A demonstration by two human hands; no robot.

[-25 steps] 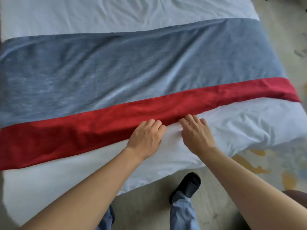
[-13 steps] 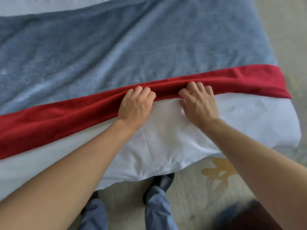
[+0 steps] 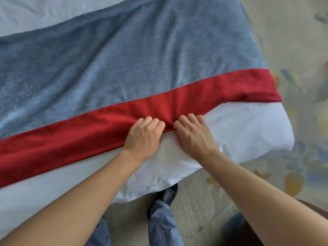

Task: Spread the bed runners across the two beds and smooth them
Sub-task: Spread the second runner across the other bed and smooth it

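1. Bedding fills most of the view: a white bed (image 3: 239, 125) whose near edge runs from the lower left up to a rounded right corner.
2. Across it lies the bed runner (image 3: 106, 68), grey-blue with a red band (image 3: 71, 139) along its near side, reaching from the left border of the view to the bed's right edge, where it drapes over.
3. Left hand (image 3: 143, 137) rests knuckles-up on the red band's near hem, close to the bed's near edge, fingers curled down and gripping the cloth.
4. Right hand (image 3: 193, 134) sits just beside it, fingers curled the same way over the hem, with bunched red cloth between the two hands.
5. Below the bed's near edge stand blue trouser legs (image 3: 161, 222) and a dark shoe (image 3: 168, 194) on patterned carpet (image 3: 292, 157).
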